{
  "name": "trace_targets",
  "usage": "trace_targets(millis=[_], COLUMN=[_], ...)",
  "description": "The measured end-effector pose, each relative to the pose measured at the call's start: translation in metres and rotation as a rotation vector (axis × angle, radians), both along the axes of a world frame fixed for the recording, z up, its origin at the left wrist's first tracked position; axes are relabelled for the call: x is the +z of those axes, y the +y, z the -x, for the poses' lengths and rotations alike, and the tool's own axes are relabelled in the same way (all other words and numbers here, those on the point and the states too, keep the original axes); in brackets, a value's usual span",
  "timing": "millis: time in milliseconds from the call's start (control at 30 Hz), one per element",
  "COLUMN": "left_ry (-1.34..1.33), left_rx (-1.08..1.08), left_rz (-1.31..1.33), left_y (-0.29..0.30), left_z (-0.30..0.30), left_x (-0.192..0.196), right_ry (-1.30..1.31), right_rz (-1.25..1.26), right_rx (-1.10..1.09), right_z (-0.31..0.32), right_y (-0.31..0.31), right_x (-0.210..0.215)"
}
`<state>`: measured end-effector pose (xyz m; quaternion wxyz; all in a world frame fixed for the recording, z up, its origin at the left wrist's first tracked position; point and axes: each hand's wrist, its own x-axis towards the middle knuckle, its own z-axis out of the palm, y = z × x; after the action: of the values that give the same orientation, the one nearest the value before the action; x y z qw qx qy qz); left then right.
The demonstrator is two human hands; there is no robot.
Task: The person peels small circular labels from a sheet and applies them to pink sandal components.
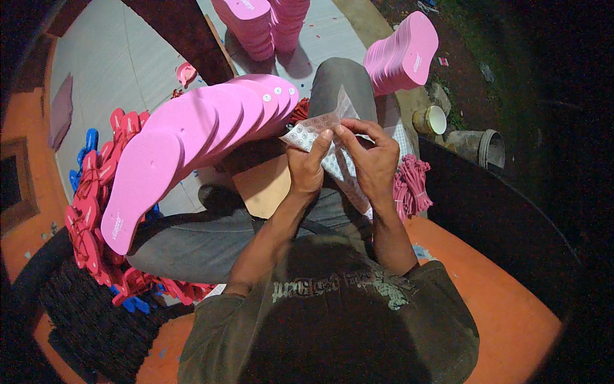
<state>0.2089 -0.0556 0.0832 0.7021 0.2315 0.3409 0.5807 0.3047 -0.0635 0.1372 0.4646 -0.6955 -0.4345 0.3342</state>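
A sheet of round stickers (pixel 311 132) is pinched between my two hands above my lap. My left hand (pixel 307 169) grips its lower left part, thumb on top. My right hand (pixel 372 155) has thumb and forefinger pressed together at the sheet's upper edge, close to the left thumb; whether a loose sticker is between them is too small to see. Left of the hands, pink flip-flop soles (pixel 144 168) lie fanned out in an overlapping row across my leg. Small round stickers (pixel 277 91) show on several soles at the far end.
Stacked pink soles (pixel 404 56) stand far right, with more piles (pixel 252 29) at the far middle. Pink straps (pixel 414 185) lie bundled right of my right wrist. Red flip-flops (pixel 89 224) heap up at the left. A wooden block (pixel 261 185) sits by my left forearm; buckets (pixel 483 148) lie beyond the ledge.
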Motion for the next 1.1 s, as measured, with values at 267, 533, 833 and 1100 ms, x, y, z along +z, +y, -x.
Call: trace_targets(millis=[267, 533, 833, 1100], left_ry=[-0.004, 0.027, 0.062, 0.036], left_rx=[-0.014, -0.008, -0.007, 0.041], left_rz=[-0.016, -0.118, -0.085, -0.071], left_y=[-0.001, 0.001, 0.002, 0.001], left_z=[0.0, 0.002, 0.003, 0.0], left_x=[-0.006, -0.009, -0.007, -0.006], right_ry=[0.015, 0.045, 0.173, 0.174], right_rz=[0.033, -0.028, -0.045, -0.054], right_rx=[-0.026, -0.026, -0.086, -0.087], right_z=[0.003, 0.005, 0.01, 0.012], right_y=[0.001, -0.001, -0.002, 0.0], right_x=[0.003, -0.004, -0.009, -0.01])
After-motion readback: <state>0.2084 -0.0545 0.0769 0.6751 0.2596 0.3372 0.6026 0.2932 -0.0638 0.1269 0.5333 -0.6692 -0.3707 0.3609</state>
